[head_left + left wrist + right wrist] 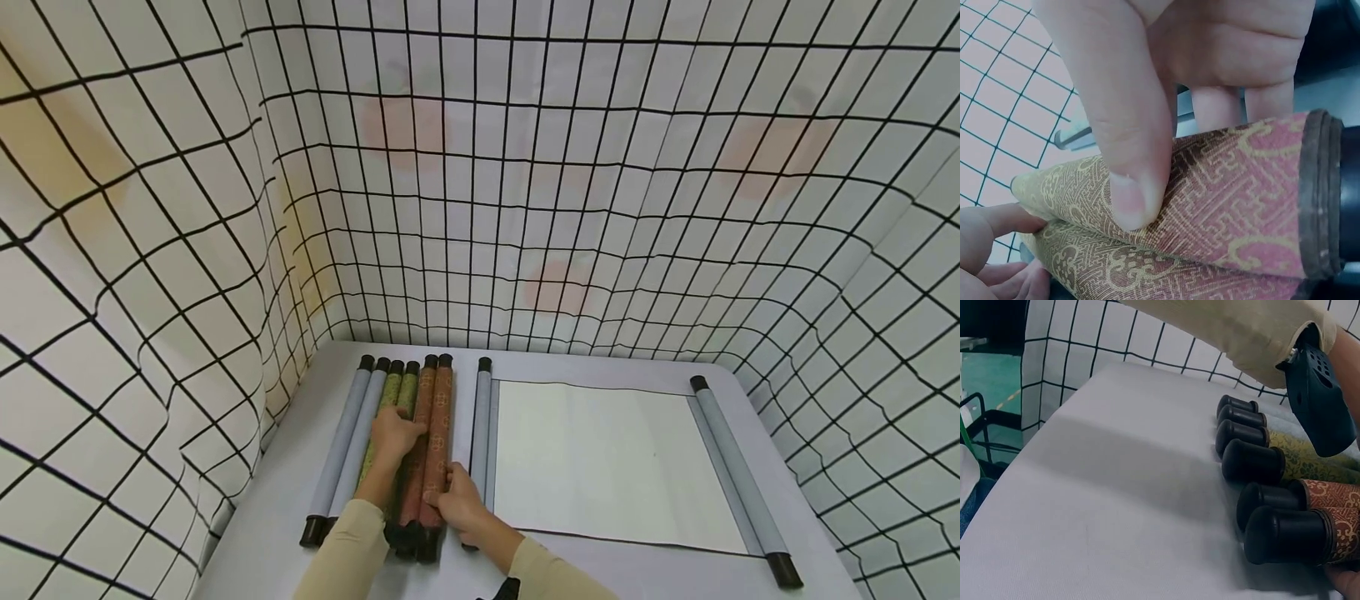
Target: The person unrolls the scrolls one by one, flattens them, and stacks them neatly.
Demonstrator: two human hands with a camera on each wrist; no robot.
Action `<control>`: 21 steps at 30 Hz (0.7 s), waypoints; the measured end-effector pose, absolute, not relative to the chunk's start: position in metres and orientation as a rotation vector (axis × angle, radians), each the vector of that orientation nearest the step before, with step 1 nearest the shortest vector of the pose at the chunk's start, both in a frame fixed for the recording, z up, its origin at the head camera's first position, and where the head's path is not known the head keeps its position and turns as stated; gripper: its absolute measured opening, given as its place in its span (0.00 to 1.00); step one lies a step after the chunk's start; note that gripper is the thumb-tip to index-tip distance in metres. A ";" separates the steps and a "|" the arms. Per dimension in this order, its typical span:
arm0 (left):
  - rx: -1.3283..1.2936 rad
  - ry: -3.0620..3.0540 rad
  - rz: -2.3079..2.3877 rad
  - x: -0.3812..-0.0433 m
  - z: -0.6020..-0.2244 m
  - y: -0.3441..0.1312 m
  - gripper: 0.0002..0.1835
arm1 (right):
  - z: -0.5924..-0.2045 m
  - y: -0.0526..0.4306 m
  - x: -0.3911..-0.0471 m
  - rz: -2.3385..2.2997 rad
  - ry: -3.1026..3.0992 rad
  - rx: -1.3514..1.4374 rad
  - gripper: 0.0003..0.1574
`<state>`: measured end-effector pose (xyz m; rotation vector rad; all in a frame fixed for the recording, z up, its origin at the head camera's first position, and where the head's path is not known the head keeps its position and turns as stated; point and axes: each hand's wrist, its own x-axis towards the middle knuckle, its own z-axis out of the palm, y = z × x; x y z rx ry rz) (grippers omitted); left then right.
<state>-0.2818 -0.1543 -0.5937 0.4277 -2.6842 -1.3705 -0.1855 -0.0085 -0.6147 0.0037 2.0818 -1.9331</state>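
Note:
Two red-brown patterned scrolls, the left one [426, 396] and the right one [440, 417], lie rolled up side by side with black end knobs. My left hand [396, 435] grips the left red scroll, its thumb pressed on the patterned cloth in the left wrist view and its fingers on the far side. Lower down, my right hand [461, 502] holds the right red scroll from its right side, thumb on top. Two green patterned scrolls [392, 392] lie just left of the red pair, partly hidden under my left arm. Only a bit of my right hand shows in the right wrist view.
Two grey-blue scrolls [341, 450] lie at the far left. To the right, an unrolled scroll with blank white paper [600, 458] spreads between a left roll [481, 433] and a right roll [742, 475]. Black wire mesh [525, 225] surrounds the white table [1116, 462].

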 end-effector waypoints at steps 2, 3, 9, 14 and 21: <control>0.435 -2.688 -1.377 -0.281 -0.592 -0.154 0.25 | -0.615 -0.007 -0.185 -1.943 2.080 -0.006 0.27; 0.439 -2.685 -1.383 -0.281 -0.592 -0.154 0.24 | -0.615 -0.007 -0.185 -1.948 2.073 -0.005 0.27; 0.437 -2.670 -1.420 -0.280 -0.589 -0.155 0.22 | -0.614 -0.005 -0.185 -1.972 2.050 -0.018 0.28; 0.431 -2.690 -1.453 -0.282 -0.584 -0.155 0.24 | -0.612 -0.003 -0.185 -2.007 2.012 -0.029 0.32; 0.462 -2.638 -1.625 -0.280 -0.579 -0.154 0.21 | -0.606 0.000 -0.185 -2.019 1.984 -0.021 0.35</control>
